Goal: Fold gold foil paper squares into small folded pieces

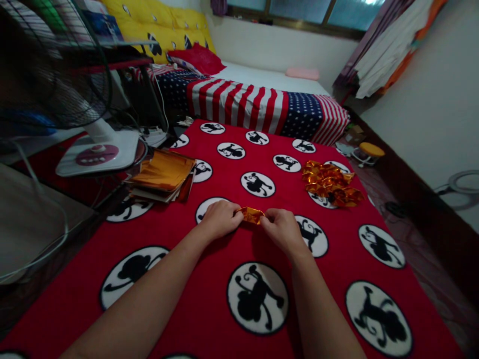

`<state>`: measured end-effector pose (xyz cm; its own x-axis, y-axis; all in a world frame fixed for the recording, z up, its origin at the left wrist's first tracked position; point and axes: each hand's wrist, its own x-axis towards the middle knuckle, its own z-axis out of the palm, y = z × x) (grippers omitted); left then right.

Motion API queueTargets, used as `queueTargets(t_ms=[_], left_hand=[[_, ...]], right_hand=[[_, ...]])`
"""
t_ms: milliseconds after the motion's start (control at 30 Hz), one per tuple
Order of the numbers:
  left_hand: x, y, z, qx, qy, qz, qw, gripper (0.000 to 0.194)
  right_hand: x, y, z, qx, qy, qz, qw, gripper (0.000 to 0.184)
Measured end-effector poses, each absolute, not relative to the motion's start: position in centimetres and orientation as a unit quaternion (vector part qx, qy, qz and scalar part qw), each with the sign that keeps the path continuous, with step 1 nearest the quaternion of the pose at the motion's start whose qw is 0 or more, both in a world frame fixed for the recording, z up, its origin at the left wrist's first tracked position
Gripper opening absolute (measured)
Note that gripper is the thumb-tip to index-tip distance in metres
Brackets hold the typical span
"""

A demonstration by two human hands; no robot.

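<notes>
A small shiny gold foil paper ingot [251,215] is held level between both hands, just above the red cloth [209,309] printed with monkeys in white circles. My left hand [220,218] pinches its left end between thumb and fingers. At the opposite end, my right hand [281,227] is closed on it the same way. To the left lies a stack of flat gold foil paper sheets [162,170], with loose edges showing beneath. On the right is a heap of folded gold foil paper pieces [329,182].
An electric fan [99,147] stands at the left, near a white cable [63,214]. Behind the cloth is a bed [239,102] with a stars-and-stripes cover and a red pillow [200,59]. A stool with a yellow top [371,149] stands by the right wall.
</notes>
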<state>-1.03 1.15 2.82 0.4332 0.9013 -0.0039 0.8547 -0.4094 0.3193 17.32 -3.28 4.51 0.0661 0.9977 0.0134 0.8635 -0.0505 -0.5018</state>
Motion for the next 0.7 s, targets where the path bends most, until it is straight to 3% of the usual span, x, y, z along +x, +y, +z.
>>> queueTargets(t_ms=[433,700], left_hand=[[-0.92,1.08,3.12,0.835,0.525,0.083,0.143,0.035],[-1.26,1.56,3.28,0.828,0.522,0.095,0.181,0.036]], right_hand=[[16.80,-3.40,4.71,-0.714,-0.660,0.140,0.184,0.025],[17.48,-3.13,3.88,-0.705,-0.648,0.182,0.223,0.031]])
